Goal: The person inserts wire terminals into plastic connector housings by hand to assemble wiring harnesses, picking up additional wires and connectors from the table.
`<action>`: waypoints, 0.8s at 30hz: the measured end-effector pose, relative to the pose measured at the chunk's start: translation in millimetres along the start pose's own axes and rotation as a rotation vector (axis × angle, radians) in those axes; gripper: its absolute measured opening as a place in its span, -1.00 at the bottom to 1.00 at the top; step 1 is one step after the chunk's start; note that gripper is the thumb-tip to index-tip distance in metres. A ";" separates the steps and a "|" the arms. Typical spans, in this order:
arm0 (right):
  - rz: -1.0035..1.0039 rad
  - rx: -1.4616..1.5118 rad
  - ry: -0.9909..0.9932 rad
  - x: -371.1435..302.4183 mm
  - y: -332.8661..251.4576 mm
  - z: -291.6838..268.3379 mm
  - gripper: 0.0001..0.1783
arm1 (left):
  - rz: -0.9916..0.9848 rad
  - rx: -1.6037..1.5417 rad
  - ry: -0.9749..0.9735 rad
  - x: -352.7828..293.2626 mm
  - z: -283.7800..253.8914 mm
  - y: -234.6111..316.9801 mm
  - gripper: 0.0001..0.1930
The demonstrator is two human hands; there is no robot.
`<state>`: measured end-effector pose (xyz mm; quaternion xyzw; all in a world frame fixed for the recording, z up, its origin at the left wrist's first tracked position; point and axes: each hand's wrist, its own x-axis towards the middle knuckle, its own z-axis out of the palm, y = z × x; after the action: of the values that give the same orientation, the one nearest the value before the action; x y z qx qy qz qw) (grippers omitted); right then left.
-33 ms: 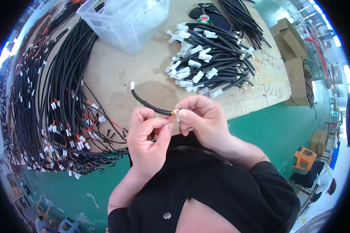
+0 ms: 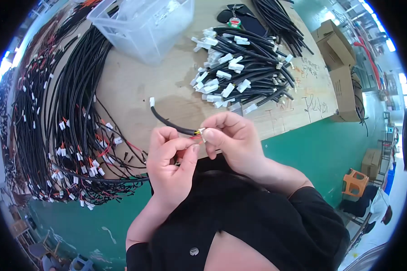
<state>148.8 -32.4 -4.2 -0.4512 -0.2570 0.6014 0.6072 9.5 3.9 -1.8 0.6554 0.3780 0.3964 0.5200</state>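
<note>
Pinched between the thumb and fingers of my right hand (image 2: 235,141) is a small white connector (image 2: 202,134). A short black sleeved cable (image 2: 172,123) runs from it toward the upper left, with yellow wire showing at the near end and a white plug (image 2: 152,102) on the far end. My left hand (image 2: 171,159) is closed on thin red wires (image 2: 196,138) that lead to the same connector; its fingers partly hide them. A long black cable (image 2: 117,180) passes from the left under my left wrist, where I lose sight of it.
Long black cables (image 2: 79,77) with white plugs cover the table's left side. A clear plastic bin (image 2: 144,38) stands at the back. Short plugged cables (image 2: 244,67) are piled back right, near a dark phone-like object (image 2: 251,20). Cardboard boxes (image 2: 343,90) stand beyond the right edge.
</note>
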 end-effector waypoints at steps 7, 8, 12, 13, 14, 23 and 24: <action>0.007 -0.085 -0.069 -3.5 -12.3 -2.6 -0.87 | -0.239 -0.393 0.065 -5.5 8.2 7.0 -0.95; -0.022 -0.133 -0.084 -2.3 -13.9 -3.7 -0.87 | -0.286 -0.361 0.068 -4.2 5.6 11.4 -0.90; 0.003 -0.188 -0.148 -1.9 -20.8 -2.5 -0.88 | -0.422 -0.263 -0.064 2.7 0.5 14.6 -0.86; -0.004 -0.200 -0.144 -2.8 -23.2 -1.7 -0.88 | -0.449 -0.264 -0.049 2.1 0.6 15.3 -0.86; -0.008 -0.212 -0.139 -3.2 -25.1 -1.0 -0.88 | -0.392 -0.331 -0.042 1.5 0.4 15.3 -0.87; -0.189 -0.169 -0.108 -1.8 -10.1 2.8 -0.88 | -0.117 -0.166 0.041 -0.1 7.0 10.5 -0.94; -0.185 -0.170 -0.106 -1.1 -10.9 2.1 -0.88 | -0.121 -0.167 0.041 0.3 6.0 10.1 -0.94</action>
<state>152.3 -31.5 6.3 -0.4430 -0.3793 0.5420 0.6051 15.9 0.2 7.3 0.5774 0.3932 0.4077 0.5881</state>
